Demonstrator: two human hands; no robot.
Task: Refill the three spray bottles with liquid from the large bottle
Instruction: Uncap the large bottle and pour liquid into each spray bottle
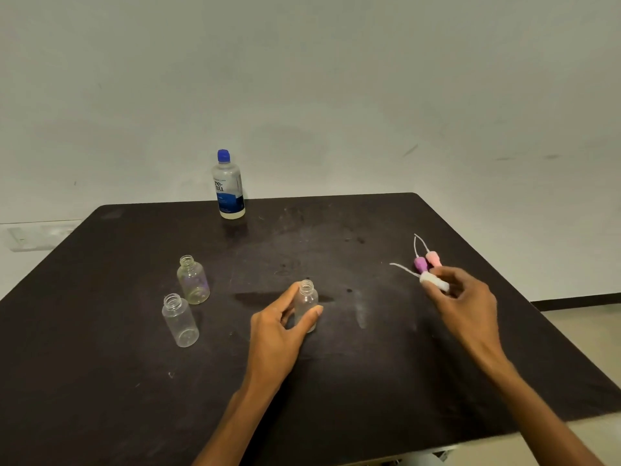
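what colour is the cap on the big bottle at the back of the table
Blue: the cap on the large bottle is bright blue, seen in the head view.

Counting three small clear spray bottles standing uncapped: one at the far left (193, 280), one nearer at the left (180, 320), one at the centre (307, 306). Counting one large bottle (228, 185) with a blue cap. Counting three spray heads with thin tubes: one purple (420, 263), one pink (433, 258), one white (433, 281). Counting two hands: left hand (280, 326), right hand (465, 297). Counting one dark desk (100, 381) carrying everything.
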